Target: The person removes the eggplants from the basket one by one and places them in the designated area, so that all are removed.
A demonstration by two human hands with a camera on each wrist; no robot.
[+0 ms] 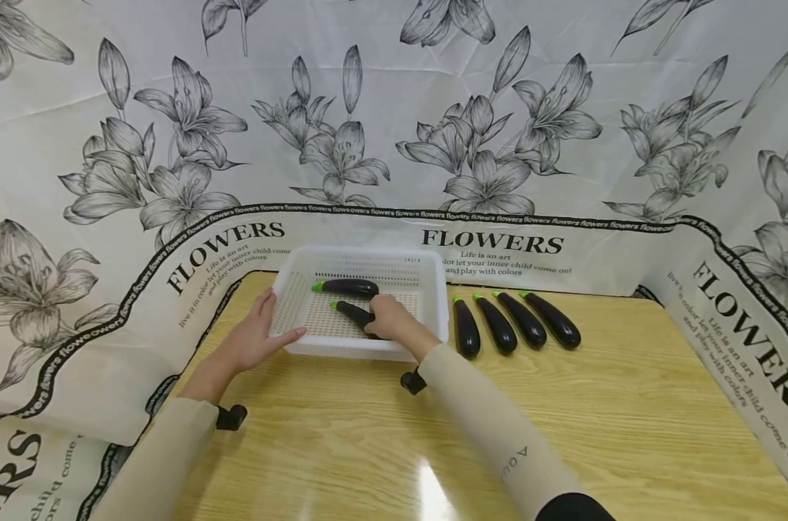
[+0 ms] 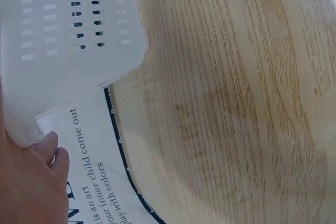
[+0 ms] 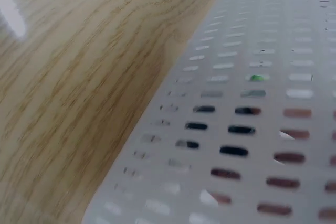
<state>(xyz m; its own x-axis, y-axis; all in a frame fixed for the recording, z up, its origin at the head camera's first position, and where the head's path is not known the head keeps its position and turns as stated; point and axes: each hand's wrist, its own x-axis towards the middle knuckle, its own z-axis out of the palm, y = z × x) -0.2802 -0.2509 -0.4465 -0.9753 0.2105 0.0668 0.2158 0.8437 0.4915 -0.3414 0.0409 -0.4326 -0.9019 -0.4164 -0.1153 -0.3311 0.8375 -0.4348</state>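
Observation:
A white perforated plastic basket (image 1: 364, 347) stands on the table. My left hand (image 1: 253, 340) holds it at its near left corner, thumb along the front rim and fingers on the left side; the left wrist view shows fingertips under the corner of the basket (image 2: 73, 72). My right hand (image 1: 394, 318) reaches over the front rim and grips an eggplant (image 1: 353, 314) with a bright green stem end, low in the basket. Behind it lies another eggplant (image 1: 349, 288). Through the slots of the basket (image 3: 157, 182), the right wrist view shows dark eggplant and parts of the hand.
Several eggplants, among them the nearest eggplant (image 1: 467, 329) and the outermost eggplant (image 1: 553, 320), lie side by side right of the basket. The wooden table (image 1: 341, 434) is backed by a flower-printed cloth (image 1: 380, 145).

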